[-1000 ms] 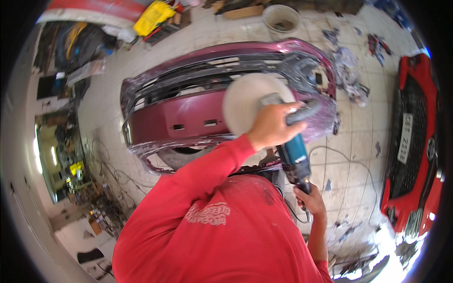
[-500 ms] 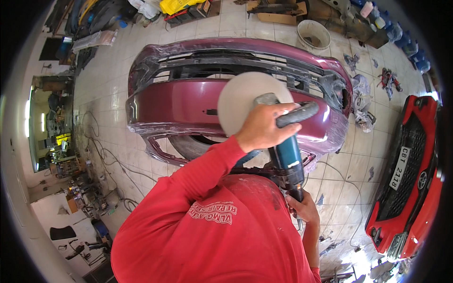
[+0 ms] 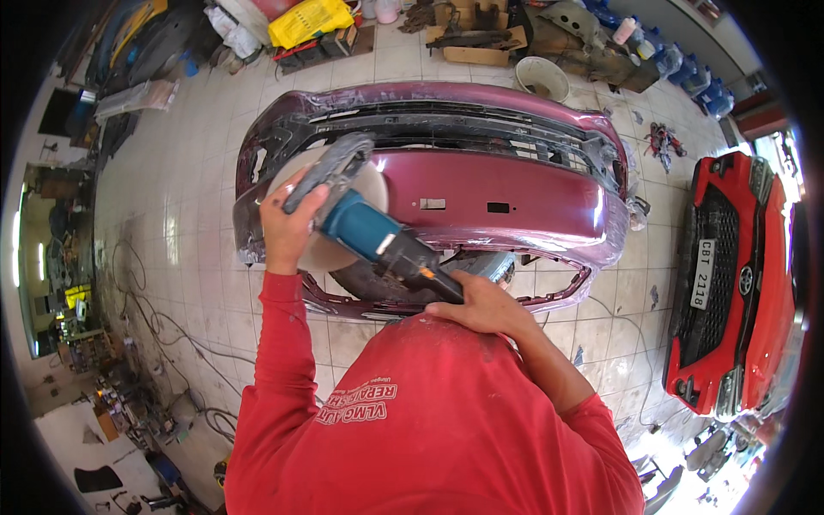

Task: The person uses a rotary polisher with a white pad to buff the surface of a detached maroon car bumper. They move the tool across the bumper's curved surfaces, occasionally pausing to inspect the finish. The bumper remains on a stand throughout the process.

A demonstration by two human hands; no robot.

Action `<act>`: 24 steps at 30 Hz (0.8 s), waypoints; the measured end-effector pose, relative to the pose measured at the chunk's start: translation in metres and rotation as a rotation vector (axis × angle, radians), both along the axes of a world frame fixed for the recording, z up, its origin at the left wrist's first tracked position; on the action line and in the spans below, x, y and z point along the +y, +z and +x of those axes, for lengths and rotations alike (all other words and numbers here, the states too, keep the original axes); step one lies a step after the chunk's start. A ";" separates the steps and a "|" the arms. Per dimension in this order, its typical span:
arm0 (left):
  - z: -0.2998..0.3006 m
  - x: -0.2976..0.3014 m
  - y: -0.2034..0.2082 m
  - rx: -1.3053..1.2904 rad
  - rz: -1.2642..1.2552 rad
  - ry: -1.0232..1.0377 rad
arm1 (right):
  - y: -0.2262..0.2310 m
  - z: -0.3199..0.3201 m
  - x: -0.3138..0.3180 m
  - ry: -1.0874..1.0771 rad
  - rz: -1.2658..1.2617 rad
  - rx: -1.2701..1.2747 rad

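A burgundy car bumper [image 3: 515, 184] lies across the middle, with dark slotted openings along its far side. Over its left end is a blue and black power polisher [image 3: 360, 225] with a wide pale round pad [image 3: 372, 186]. My left hand [image 3: 287, 225] is closed around the polisher's black loop front handle [image 3: 345, 156]. My right hand [image 3: 485, 303] grips the narrow black rear end of the tool, close to my body. Part of the pad is hidden under the tool; I cannot tell whether it touches the paint.
A tire [image 3: 369, 285] sits beneath the bumper. At right lies a red front bumper [image 3: 717, 283] with a black grille. A white bucket [image 3: 544, 79] stands beyond. Cables [image 3: 184, 339] trail over the tiled floor at left; a yellow bag [image 3: 309, 23] is at the back.
The polisher has swung from the bumper's middle to its left end, both hands moving left with it. The tool now slants the other way, and the view has shifted.
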State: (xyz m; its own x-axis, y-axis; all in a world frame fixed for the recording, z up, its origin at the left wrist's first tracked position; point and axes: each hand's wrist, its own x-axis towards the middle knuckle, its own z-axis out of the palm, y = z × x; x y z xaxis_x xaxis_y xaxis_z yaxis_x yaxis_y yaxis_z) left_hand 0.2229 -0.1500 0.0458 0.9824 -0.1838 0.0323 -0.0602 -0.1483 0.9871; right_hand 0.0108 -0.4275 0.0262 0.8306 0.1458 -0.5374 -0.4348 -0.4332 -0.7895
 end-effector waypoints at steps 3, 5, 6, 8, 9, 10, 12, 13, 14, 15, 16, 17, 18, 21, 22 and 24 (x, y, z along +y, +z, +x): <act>0.008 0.015 -0.003 -0.026 0.039 0.037 | 0.005 0.007 0.010 0.019 -0.003 0.013; 0.002 0.003 -0.002 -0.027 0.031 -0.002 | 0.002 0.001 0.007 0.023 -0.027 0.029; -0.001 -0.010 -0.003 -0.038 0.035 -0.031 | 0.003 -0.004 0.000 -0.004 -0.027 0.055; -0.015 -0.044 0.001 -0.022 0.061 -0.080 | 0.006 -0.021 -0.021 -0.048 -0.028 0.113; -0.022 -0.063 0.000 -0.027 0.059 -0.122 | 0.001 -0.032 -0.031 -0.080 -0.007 0.130; -0.026 -0.082 -0.002 -0.033 0.055 -0.167 | -0.003 -0.047 -0.042 -0.115 0.012 0.147; -0.035 -0.121 -0.002 -0.060 0.065 -0.269 | -0.009 -0.076 -0.063 -0.190 0.033 0.117; -0.038 -0.142 -0.003 -0.080 0.075 -0.332 | -0.010 -0.091 -0.071 -0.235 0.031 0.072; -0.041 -0.163 -0.008 -0.051 0.048 -0.388 | -0.011 -0.105 -0.081 -0.271 0.031 0.024; -0.046 -0.183 -0.012 -0.026 0.021 -0.434 | -0.009 -0.117 -0.092 -0.320 0.057 0.154; -0.050 -0.202 -0.012 -0.062 0.069 -0.467 | -0.005 -0.127 -0.104 -0.358 0.083 0.278; -0.055 -0.225 -0.015 -0.098 0.111 -0.513 | -0.004 -0.138 -0.114 -0.408 0.101 0.402; -0.062 -0.244 -0.023 -0.114 0.087 -0.535 | -0.003 -0.147 -0.121 -0.477 0.143 0.394; -0.079 -0.287 -0.028 -0.127 -0.035 -0.648 | -0.002 -0.176 -0.136 -0.661 0.252 0.378; -0.081 -0.294 -0.033 -0.159 -0.018 -0.641 | -0.003 -0.180 -0.140 -0.684 0.272 0.382; -0.082 -0.303 -0.039 -0.245 0.035 -0.624 | -0.005 -0.183 -0.138 -0.720 0.292 0.393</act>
State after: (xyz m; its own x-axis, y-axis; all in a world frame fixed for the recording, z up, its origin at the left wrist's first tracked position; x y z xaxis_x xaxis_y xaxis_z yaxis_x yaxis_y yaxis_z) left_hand 0.1404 -0.4533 0.0069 0.6569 -0.7199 0.2241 -0.3664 -0.0450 0.9294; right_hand -0.1718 -0.5659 0.0215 0.5361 -0.1676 -0.8274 -0.7892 0.2483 -0.5617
